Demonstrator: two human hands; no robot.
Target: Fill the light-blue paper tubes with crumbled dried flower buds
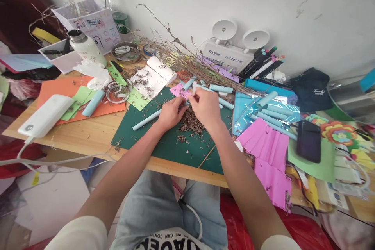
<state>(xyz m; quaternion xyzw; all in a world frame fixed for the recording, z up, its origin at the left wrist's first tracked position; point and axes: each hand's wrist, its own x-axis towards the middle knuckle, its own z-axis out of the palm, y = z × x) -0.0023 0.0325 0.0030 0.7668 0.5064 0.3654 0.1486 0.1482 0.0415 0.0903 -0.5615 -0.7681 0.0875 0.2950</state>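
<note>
Both my hands are over a dark green cutting mat (129,134), close together. My left hand (173,114) is closed around a light blue paper tube (148,120), which sticks out to its left; a blue end shows between the hands. My right hand (206,106) pinches at that end, with a small pale piece showing above its fingertips; what it holds is mostly hidden. Below the hands lies a heap of dry brown plant bits (191,123). Several more blue tubes (221,88) lie just behind my right hand, near a pink paper piece (179,90).
Dry twigs (187,60) lie along the wall beside a white twin-lamp emergency light (228,56). On the right are blue tubes on a shiny blue packet (240,113), pink crepe paper (265,140) and a dark phone-like object (308,141). A power bank (46,115) and bottle (88,49) stand left.
</note>
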